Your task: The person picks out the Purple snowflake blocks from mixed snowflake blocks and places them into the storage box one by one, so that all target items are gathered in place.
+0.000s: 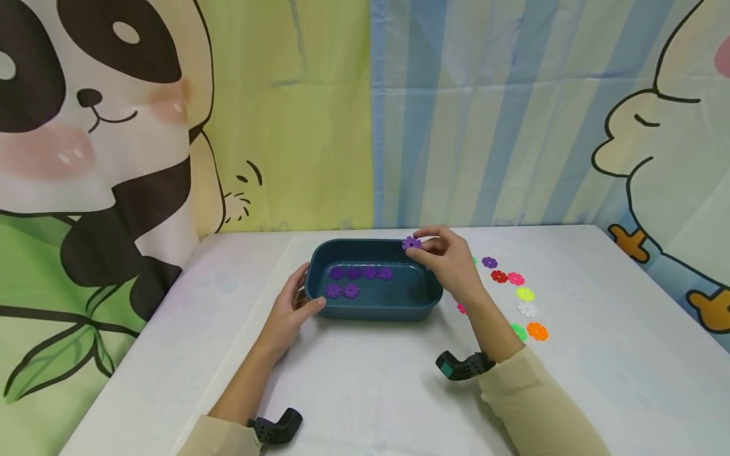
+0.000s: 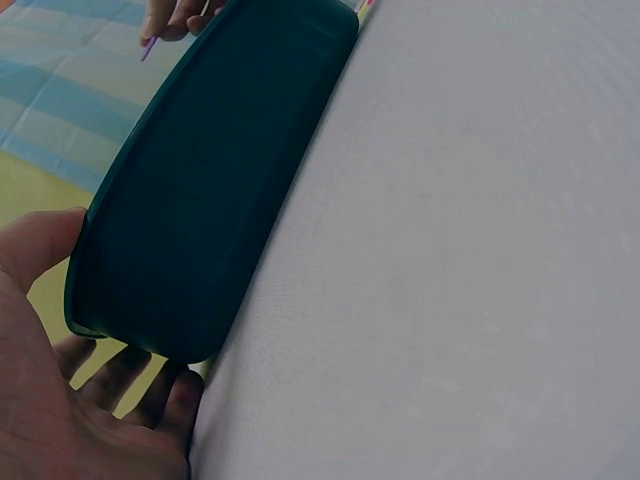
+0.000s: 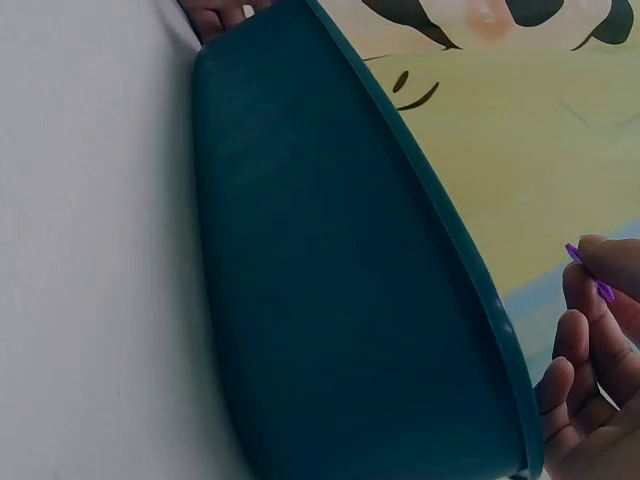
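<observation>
A dark teal plastic tub (image 1: 373, 313) stands on the white-covered table, with several purple snowflake discs (image 1: 350, 291) lying in two rows on its floor. My left hand (image 1: 289, 315) holds the tub's left end, thumb at the rim and fingers round the outside wall, as the left wrist view also shows. Over the tub's back right corner, my right hand (image 1: 450, 259) pinches one purple snowflake disc (image 1: 411, 243) between thumb and index finger. That disc appears edge-on in the right wrist view, beside the tub's rim (image 3: 470, 250).
Loose snowflake discs lie right of the tub: a purple one (image 1: 489, 261), a red one (image 1: 499, 277), a yellow one (image 1: 525, 294), a white one (image 1: 527, 309), an orange one (image 1: 537, 331) and others. My right forearm partly covers this group. A printed curtain (image 1: 319, 126) hangs behind the table.
</observation>
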Motion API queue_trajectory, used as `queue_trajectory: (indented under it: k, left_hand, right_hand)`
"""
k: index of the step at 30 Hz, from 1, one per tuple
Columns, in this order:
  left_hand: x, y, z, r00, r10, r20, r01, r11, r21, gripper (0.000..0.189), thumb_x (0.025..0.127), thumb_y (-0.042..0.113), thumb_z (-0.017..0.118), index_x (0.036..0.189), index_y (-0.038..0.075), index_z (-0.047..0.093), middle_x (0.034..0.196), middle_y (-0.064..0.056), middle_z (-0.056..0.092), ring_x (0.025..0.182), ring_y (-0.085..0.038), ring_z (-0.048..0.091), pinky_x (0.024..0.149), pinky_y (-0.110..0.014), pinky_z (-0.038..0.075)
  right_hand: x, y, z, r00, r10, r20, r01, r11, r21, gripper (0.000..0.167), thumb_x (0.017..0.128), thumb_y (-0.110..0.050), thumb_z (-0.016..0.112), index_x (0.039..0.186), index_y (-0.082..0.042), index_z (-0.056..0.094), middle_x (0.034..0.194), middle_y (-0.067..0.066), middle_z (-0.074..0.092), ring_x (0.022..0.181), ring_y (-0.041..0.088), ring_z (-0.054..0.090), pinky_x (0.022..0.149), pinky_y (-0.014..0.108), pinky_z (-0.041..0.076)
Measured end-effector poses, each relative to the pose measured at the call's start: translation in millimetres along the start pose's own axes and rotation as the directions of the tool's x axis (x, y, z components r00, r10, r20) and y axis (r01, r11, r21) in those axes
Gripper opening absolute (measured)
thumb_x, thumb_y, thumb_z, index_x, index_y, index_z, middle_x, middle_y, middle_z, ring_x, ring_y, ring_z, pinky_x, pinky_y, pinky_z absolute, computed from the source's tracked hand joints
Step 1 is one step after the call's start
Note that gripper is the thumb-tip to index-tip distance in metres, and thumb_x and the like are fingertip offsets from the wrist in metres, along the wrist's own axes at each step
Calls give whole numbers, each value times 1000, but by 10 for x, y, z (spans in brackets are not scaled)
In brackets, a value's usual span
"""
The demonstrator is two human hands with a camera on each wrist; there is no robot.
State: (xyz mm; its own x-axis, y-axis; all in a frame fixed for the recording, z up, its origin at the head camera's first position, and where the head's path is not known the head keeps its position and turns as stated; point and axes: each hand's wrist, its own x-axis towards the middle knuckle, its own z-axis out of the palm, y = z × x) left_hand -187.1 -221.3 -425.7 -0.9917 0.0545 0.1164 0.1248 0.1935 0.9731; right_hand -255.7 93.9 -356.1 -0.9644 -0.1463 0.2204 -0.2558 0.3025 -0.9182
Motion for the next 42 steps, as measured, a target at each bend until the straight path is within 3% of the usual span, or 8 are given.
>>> queue_trajectory:
  k: [15,17,23,25,28,30,35,42]
  left_hand:
    - [27,-30,7,1000,10,1,-10,1000,-18,81,96,15,67,165,20,24,167,-12,33,151,-32,39,123,-51,28]
    - [29,-31,6,1000,7,-1,-7,1000,-13,81,97,16,68,165,20,24,167,-11,34,150,-32,39,122,-47,31]
    - [22,-21,7,1000,19,2,-19,1000,-13,80,97,16,67,165,18,24,167,-13,34,149,-33,41,109,-17,37]
    - [20,-9,9,1000,23,3,-23,1000,-19,80,97,15,66,165,16,24,167,-14,33,149,-33,41,113,-21,37]
    - [18,3,9,1000,21,0,-21,1000,-18,80,98,16,66,165,16,24,167,-14,33,150,-34,40,121,-39,34]
    - [17,4,6,1000,16,2,-16,1000,-20,79,98,16,66,165,17,23,167,-14,33,149,-34,40,121,-43,33]
    - [11,1,2,1000,14,4,-14,1000,-16,79,98,16,66,165,17,24,167,-13,34,149,-33,42,113,-25,37]
    - [2,-1,4,1000,12,0,-12,1000,-13,80,98,15,66,165,16,23,166,-15,34,148,-34,42,107,-16,38]
  right_hand:
    - [25,-19,270,996,-58,63,57,998,19,34,93,-23,79,122,-11,67,90,6,70,86,24,57,73,28,48]
    - [29,-19,301,996,-58,70,57,998,23,34,93,-23,79,122,-11,67,90,5,69,87,24,57,74,28,48]
    - [48,6,387,991,-61,117,58,998,26,33,93,-21,79,121,-9,67,88,4,68,83,22,58,73,28,50]
    - [59,11,409,988,-58,141,55,998,26,32,92,-20,79,120,-9,68,89,4,68,81,22,59,73,29,52]
    - [71,7,435,979,-52,198,51,999,11,31,92,-18,80,119,-9,68,88,4,69,79,23,59,73,33,52]
    - [80,5,453,971,-42,236,43,999,-2,31,91,-18,80,118,-10,68,87,4,69,77,23,58,73,35,52]
    - [98,-7,504,955,-24,297,35,999,-33,32,91,-18,80,119,-9,68,83,2,67,70,20,53,70,34,50]
    - [125,-20,571,932,15,363,25,994,-106,38,90,-17,81,122,-2,67,82,1,68,69,17,57,70,37,54]
